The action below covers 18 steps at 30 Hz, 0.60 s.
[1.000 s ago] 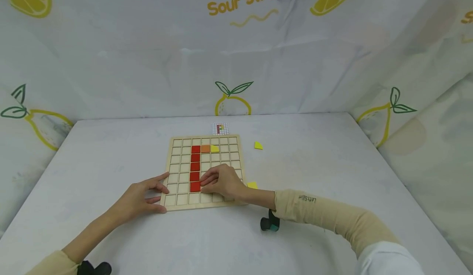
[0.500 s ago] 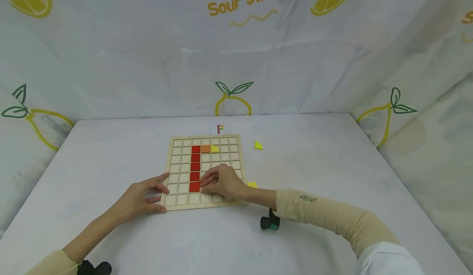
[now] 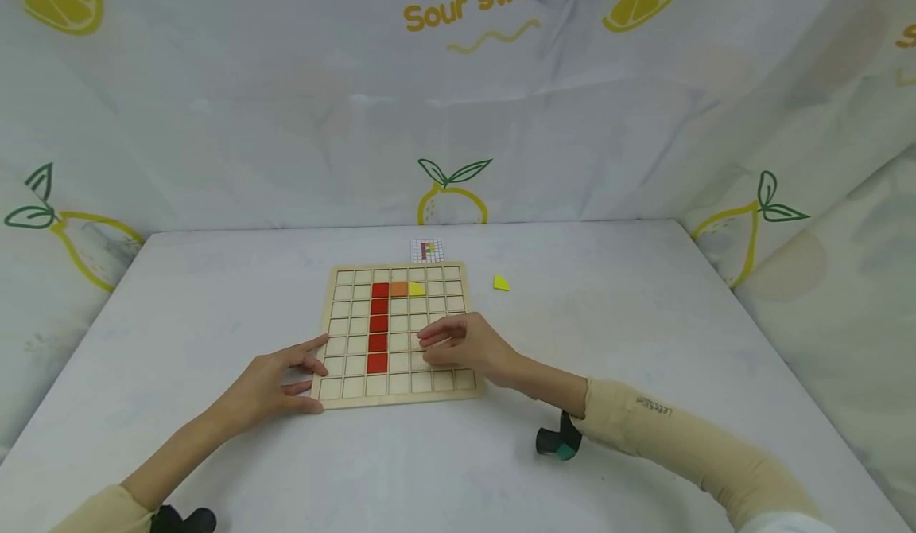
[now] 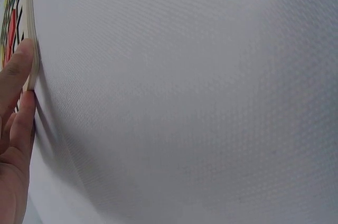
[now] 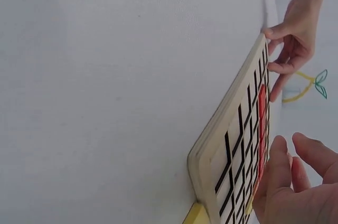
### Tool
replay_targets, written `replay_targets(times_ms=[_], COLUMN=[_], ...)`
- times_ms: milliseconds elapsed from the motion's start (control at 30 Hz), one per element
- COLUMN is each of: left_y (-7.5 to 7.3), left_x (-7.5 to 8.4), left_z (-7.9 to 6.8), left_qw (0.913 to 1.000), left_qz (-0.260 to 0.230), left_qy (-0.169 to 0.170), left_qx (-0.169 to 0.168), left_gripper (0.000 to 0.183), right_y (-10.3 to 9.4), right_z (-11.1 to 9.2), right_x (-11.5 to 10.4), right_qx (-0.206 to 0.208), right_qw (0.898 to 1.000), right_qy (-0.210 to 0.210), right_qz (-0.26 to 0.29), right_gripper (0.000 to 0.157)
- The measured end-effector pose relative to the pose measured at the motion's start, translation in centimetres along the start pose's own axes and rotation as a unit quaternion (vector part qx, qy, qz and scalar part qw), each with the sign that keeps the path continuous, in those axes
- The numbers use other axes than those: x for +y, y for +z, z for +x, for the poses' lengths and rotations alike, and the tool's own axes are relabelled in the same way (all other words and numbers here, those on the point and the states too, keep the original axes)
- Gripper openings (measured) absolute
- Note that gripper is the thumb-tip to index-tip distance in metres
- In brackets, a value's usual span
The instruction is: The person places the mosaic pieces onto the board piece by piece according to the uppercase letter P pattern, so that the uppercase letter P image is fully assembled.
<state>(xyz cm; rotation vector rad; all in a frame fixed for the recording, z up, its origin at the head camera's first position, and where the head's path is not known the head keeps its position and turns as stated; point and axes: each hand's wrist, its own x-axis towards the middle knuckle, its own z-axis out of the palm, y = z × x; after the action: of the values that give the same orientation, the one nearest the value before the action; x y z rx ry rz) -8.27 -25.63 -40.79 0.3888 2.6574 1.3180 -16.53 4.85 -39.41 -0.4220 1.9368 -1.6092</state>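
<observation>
A wooden grid board (image 3: 398, 398) lies on the table in the head view. Red square tiles (image 3: 378, 324) form a column on it, with an orange square tile (image 3: 398, 289) and a yellow tile (image 3: 417, 289) in line beside the top one. My left hand (image 3: 265, 386) rests its fingertips and thumb against the board's left edge. Over the board's right half hovers my right hand (image 3: 468, 348), thumb and fingers parted with nothing between them. In the right wrist view, a yellow piece (image 5: 196, 214) sits against the board's edge; the right hand hides it in the head view.
Behind the board lies a small printed card (image 3: 427, 250) with a coloured grid pattern. A yellow rounded-corner tile (image 3: 501, 282) lies on the table right of the board. Lemon-print white cloth (image 3: 286, 119) rises at the table's back and sides.
My right hand has left the lowest red tile and moved right, its fingers spreading apart. It now covers the yellow piece by the board's right edge. My left hand stays put.
</observation>
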Motion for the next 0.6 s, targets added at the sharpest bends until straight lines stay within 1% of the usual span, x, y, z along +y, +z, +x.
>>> replay_targets(times_ms=[67,233,400,600], left_y=[0.0,0.0,0.2,0.1], left_x=[0.0,0.1,0.0,-0.2], left_z=[0.0,0.0,0.0,0.0], left_qw=[1.0000,1.0000,0.9999,0.9999], left_qz=[0.004,0.002,0.006,0.015], left_qy=[0.002,0.007,0.015,0.004], left_qx=[0.000,-0.002,0.002,0.003], left_gripper=[0.036,0.036,0.036,0.037], right_y=[-0.9,-3.6,-6.4,-9.2], right_z=[-0.5,-1.7,-3.0,-4.8], right_x=[0.0,0.1,0.8,1.7], right_qx=[0.009,0.039,0.065,0.111], right_qw=[1.000,0.998,0.997,0.993], right_qy=[0.008,0.013,0.007,0.022], right_qz=[0.023,0.036,0.050,0.043], right_gripper=[0.034,0.039,0.041,0.044])
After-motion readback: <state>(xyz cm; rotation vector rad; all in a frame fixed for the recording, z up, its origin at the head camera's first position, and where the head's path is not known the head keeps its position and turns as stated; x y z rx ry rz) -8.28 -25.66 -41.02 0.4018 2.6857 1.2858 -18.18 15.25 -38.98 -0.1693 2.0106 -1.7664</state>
